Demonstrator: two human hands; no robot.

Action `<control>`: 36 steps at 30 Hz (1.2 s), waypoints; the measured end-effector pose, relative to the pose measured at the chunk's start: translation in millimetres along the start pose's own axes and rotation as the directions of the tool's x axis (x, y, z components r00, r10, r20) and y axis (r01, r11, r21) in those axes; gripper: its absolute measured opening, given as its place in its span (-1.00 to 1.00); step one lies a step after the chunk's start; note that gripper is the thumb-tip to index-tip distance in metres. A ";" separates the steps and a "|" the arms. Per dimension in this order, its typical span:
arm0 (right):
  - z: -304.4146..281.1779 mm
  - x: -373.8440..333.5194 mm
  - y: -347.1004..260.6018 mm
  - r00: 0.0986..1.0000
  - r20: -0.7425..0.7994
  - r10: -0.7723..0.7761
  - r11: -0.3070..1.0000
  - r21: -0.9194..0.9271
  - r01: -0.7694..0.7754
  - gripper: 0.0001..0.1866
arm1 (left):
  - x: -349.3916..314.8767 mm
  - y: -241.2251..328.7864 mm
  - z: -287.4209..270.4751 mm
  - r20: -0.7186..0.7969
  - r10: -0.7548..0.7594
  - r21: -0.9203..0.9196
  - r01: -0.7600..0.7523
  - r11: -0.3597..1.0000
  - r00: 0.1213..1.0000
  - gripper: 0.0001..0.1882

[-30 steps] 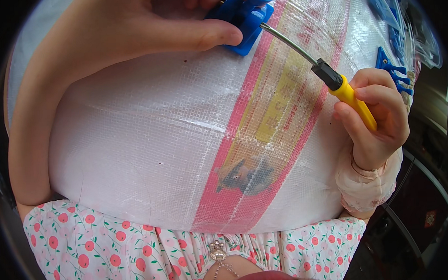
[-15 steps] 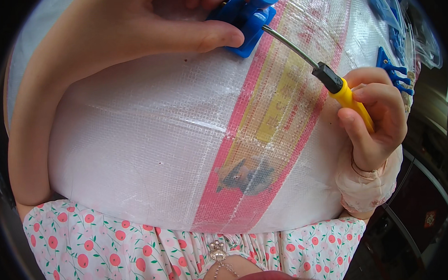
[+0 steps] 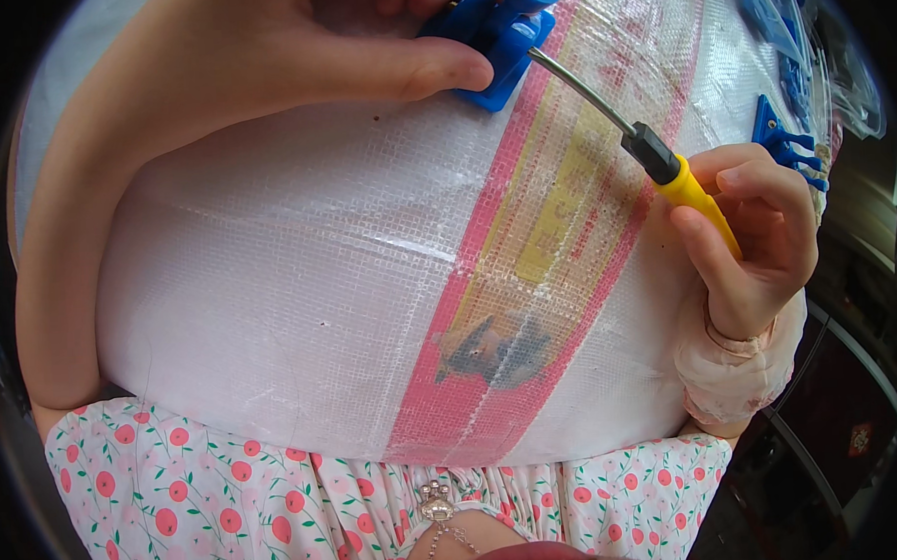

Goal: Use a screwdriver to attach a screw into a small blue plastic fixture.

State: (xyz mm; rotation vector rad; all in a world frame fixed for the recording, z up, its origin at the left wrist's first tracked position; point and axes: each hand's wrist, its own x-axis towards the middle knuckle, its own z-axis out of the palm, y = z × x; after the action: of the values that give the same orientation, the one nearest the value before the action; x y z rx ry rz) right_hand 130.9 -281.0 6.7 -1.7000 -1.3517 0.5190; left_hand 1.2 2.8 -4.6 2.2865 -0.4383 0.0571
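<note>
At the top of the view my left hand (image 3: 359,59) is closed round a blue plastic part (image 3: 507,62) with a round knob, its thumb pressed along the near side. The far fingers are partly cut off by the picture's edge. On the right, my right hand (image 3: 751,217) grips the yellow handle of a screwdriver (image 3: 693,191) between thumb and fingers. The metal shaft points up and left, and its tip is at the right side of the blue part; whether it touches a screw I cannot tell.
A white woven plastic sheet (image 3: 268,278) with a pink and yellow printed band covers the work surface. Another blue plastic part (image 3: 788,145) lies at the right edge, beyond my right hand. Clear plastic bags (image 3: 851,102) and more blue pieces sit at the upper right.
The screwdriver handle has shifted slightly left and turned a little in my right hand, whose fingers have moved on the grip. My left hand and the blue part have hardly moved.
</note>
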 end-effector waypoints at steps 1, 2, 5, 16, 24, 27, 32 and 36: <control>1.2 -0.1 0.3 0.999 -0.031 0.009 0.999 0.046 -0.008 -0.66 | -0.2 -3.2 1.3 -0.003 0.001 -0.042 -0.001 0.999 1.000 -0.74; 3.3 0.5 0.5 0.998 -0.061 0.019 0.996 0.092 -0.013 -0.67 | -0.3 -10.8 7.3 -0.028 0.014 -0.116 -0.018 0.993 0.999 -0.74; 3.6 1.2 3.4 0.997 -0.081 0.009 0.995 0.095 -0.001 -0.70 | 4.2 13.1 7.4 -0.034 -0.013 0.086 0.016 0.996 0.999 -0.74; 5.0 5.8 0.5 0.998 -0.024 -0.065 0.996 -0.056 0.064 -0.76 | 3.5 11.1 2.5 -0.008 -0.015 0.124 0.016 0.992 1.000 -0.74; 2.2 3.4 3.5 0.998 -0.027 -0.058 0.997 -0.042 0.057 -0.73 | 3.4 9.9 0.1 0.022 -0.008 0.111 0.005 0.994 1.000 -0.75; 1.2 1.3 3.1 0.999 -0.025 -0.022 1.000 0.011 0.023 -0.76 | 4.3 12.7 -0.1 0.037 -0.025 0.128 0.020 0.992 0.999 -0.75; 0.4 1.3 3.6 1.000 -0.007 -0.023 1.000 0.019 0.023 -0.74 | 1.7 -1.1 2.5 -0.019 0.030 -0.022 -0.030 0.999 0.999 -0.75; 2.4 8.6 4.7 0.993 0.015 -0.119 0.991 -0.067 0.120 -0.59 | 2.8 0.3 1.7 -0.001 0.015 -0.018 -0.015 1.000 1.000 -0.74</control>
State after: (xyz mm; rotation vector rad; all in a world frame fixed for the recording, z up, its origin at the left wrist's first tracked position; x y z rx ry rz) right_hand 134.4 -272.2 3.2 -1.6605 -1.4835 0.4182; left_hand 3.6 0.5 -5.1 2.2658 -0.4538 0.0618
